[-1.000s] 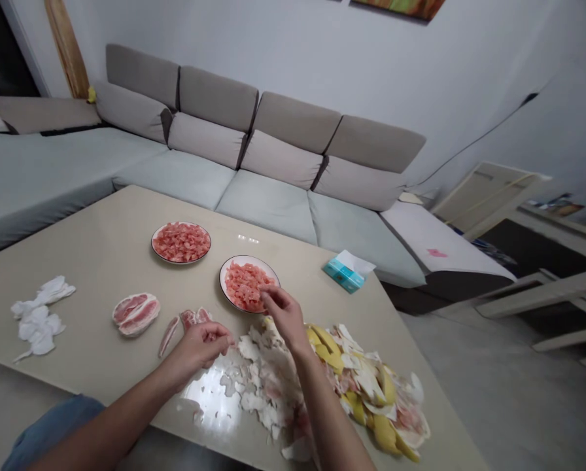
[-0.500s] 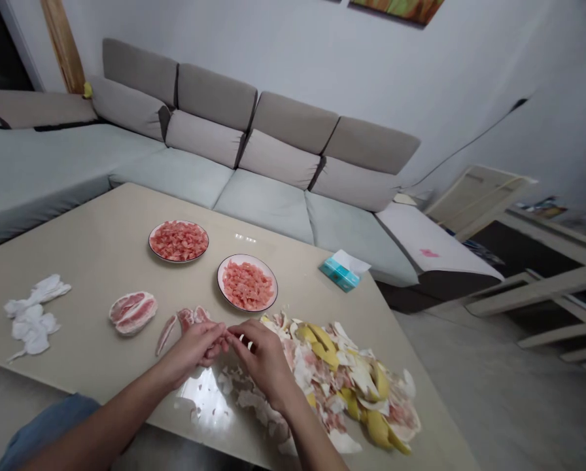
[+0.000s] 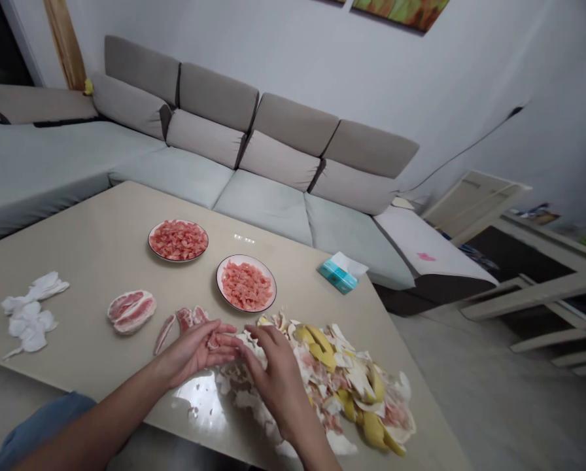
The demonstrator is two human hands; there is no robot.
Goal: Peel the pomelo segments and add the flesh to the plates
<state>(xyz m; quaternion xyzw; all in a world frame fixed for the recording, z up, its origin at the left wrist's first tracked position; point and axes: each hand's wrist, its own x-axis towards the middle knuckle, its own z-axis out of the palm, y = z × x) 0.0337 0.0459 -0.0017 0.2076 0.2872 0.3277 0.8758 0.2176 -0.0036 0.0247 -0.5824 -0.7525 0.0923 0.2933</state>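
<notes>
My left hand (image 3: 195,356) is turned palm up with its fingers stretched out, and a small pink piece of pomelo flesh (image 3: 213,341) rests in it by the thumb. Close to its fingertips is my right hand (image 3: 278,373), fingers apart and apparently holding nothing. Behind my left hand lie several pomelo segments (image 3: 186,318), partly hidden by it. Left of them sits a peeled pomelo chunk (image 3: 132,313). A plate (image 3: 270,305) heaped with pink flesh stands beyond my hands. Under and beside my right hand spreads a pile of yellow peel (image 3: 317,347), white pith and membrane.
A second plate (image 3: 152,252) of pink flesh stands farther back. Crumpled white tissues (image 3: 32,320) lie at the table's left, and a blue tissue pack (image 3: 339,275) near its far right edge. Behind the table (image 3: 101,229) is a grey sofa (image 3: 268,203).
My hands have come slightly apart. The left fingers have straightened from a pinch, showing the piece of pomelo flesh, and the right fingers have opened away from them.
</notes>
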